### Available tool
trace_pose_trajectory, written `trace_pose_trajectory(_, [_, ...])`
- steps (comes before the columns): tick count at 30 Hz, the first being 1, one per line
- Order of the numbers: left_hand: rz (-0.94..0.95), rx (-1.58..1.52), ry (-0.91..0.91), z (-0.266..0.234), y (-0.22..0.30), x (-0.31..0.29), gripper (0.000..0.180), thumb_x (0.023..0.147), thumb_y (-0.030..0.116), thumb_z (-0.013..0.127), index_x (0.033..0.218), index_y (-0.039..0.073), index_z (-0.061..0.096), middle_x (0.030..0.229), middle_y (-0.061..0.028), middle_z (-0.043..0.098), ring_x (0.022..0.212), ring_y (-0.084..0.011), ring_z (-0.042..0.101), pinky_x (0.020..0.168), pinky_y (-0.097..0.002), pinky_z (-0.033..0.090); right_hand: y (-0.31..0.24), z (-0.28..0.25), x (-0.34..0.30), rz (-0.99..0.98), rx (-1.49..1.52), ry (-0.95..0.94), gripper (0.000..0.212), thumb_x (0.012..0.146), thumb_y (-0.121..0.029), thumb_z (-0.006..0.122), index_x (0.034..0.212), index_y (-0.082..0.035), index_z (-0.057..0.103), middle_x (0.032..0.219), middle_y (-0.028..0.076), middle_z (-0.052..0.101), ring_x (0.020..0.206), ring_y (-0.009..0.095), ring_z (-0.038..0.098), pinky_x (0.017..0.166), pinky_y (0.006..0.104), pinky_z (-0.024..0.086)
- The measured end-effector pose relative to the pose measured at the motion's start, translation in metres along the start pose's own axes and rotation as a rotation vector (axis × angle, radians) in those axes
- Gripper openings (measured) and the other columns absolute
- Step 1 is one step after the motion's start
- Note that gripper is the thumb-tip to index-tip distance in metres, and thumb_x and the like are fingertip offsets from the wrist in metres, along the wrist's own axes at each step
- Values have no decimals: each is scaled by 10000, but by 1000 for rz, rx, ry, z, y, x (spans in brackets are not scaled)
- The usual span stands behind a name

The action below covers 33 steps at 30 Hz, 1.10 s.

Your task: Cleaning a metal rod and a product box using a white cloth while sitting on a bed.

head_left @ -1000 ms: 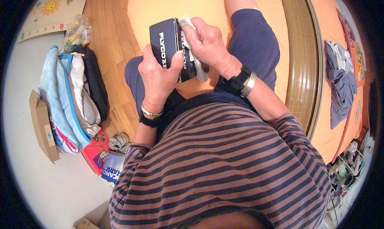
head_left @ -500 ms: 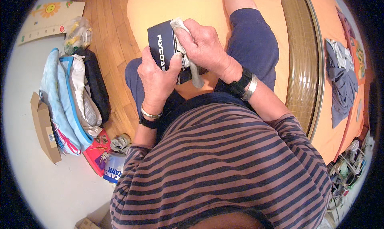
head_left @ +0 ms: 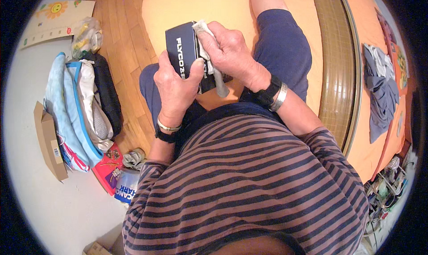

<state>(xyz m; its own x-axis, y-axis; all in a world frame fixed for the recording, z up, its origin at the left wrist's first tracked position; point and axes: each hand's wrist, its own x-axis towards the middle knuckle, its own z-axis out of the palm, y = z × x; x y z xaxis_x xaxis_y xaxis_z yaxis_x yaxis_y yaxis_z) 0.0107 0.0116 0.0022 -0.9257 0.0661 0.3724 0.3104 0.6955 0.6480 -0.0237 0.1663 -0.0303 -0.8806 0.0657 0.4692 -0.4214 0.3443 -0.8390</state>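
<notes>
Before yellow bedding (head_left: 198,5), the left hand (head_left: 173,83) grips a navy carton (head_left: 180,45), the right hand (head_left: 232,52) a whitish cloth (head_left: 219,81) against its right side, apparently wiping, which next needs steadiness.

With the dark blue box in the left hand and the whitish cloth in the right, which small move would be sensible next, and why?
Perhaps slide the whitish cloth gently along the right side of the dark blue box: the right hand holds it there, while the left hand grips the box.
</notes>
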Motion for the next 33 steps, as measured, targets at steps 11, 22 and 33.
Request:
trace_pose_trajectory(11, [65,69,13,3,3,-3,571,753,247,817,1109,-96,531,776,-228,660,665,-384,678,599,-428,548,3,-2,2,105,-112,47,230,953,-267,563,894,-45,581,664,231,624,663,445,643,597,530,518])
trace_pose_trajectory(22, [31,75,-23,5,2,-5,625,746,277,818,1133,-108,514,785,-239,650,676,-393,678,602,-428,552,32,-3,-2,192,-234,35,252,960,-290,557,951,-40,591,721,245,643,697,452,648,613,524,523])
trace_pose_trajectory(33, [54,60,-13,6,2,-2,605,757,288,811,1107,-104,510,771,-238,642,672,-400,674,592,-442,548,48,-7,2,182,-252,-9,252,967,-280,538,990,-39,606,744,235,657,745,429,666,647,497,535])
